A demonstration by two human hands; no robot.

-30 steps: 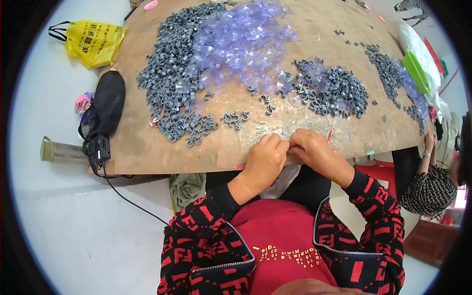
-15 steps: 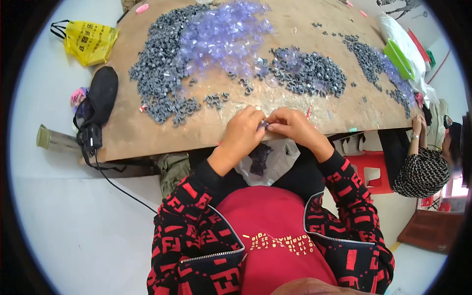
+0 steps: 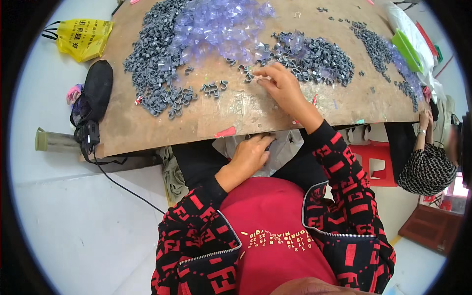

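My right hand [image 3: 286,91] reaches over the table, its thumb and index finger apart beside a few loose grey C-shaped clips [image 3: 247,77]. Below the table's front edge, my left hand [image 3: 248,158] hovers at a translucent plastic bag [image 3: 290,147] on my lap. Its thumb and fingers are parted, with nothing clearly between them. Past my right fingertips lies a pile of grey clips mixed with clear pieces [image 3: 319,61]. A larger heap of grey clips [image 3: 152,73] borders a heap of clear purplish plastic pieces [image 3: 216,29].
The brown table [image 3: 162,132] holds a red scrap [image 3: 226,132] at its front edge. A black pouch [image 3: 100,88], a bottle [image 3: 54,140] and a yellow bag [image 3: 83,39] are on the left. At right, a co-worker [image 3: 427,167] sits near a red stool [image 3: 376,162] and a green tray [image 3: 407,51].
My hands were together at the table edge, holding a small piece. Now the left has dropped to the bag and the right has moved forward to the loose clips. The view has shifted slightly.
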